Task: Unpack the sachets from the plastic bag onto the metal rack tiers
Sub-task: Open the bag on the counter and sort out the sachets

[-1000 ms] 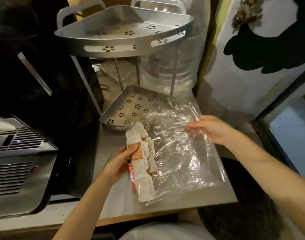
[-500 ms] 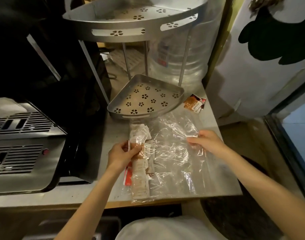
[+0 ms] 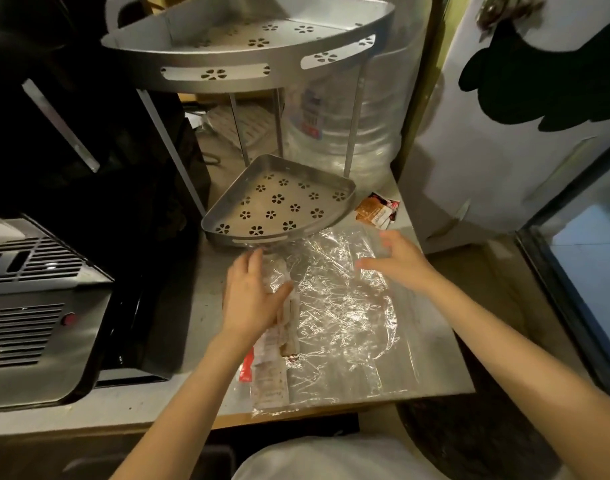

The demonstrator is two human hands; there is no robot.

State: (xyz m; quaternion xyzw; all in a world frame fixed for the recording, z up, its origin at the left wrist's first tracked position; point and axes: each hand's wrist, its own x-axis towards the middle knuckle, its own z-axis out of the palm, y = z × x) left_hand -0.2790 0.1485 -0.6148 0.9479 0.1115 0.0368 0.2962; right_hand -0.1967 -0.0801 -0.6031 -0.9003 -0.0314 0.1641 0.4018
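Grey, scuffed worktop (image 3: 192,306) fills a dim kitchen corner, with a steel-fronted appliance (image 3: 30,327) at its left edge and a large clear water jug (image 3: 334,133) at its back. A two-tier metal corner rack (image 3: 248,60) stands toward the worktop's rear; its lower tier (image 3: 279,209), punched with flower-shaped holes, sits bare, as does what shows of the upper tier. A crinkled clear plastic bag (image 3: 348,317) lies flat across the worktop's front right corner, its far end touching the lower tier's front rim. The person's left hand (image 3: 251,299) rests palm down on the bag's left side, fingers loosely curled over a bundle of pale sachets (image 3: 272,368) inside the bag; whether it grips them cannot be told. The right hand (image 3: 397,258) hovers spread over the bag's upper right part, holding nothing. A few orange-and-white loose sachets (image 3: 376,211) lie near the worktop's right edge, just beside the lower tier.
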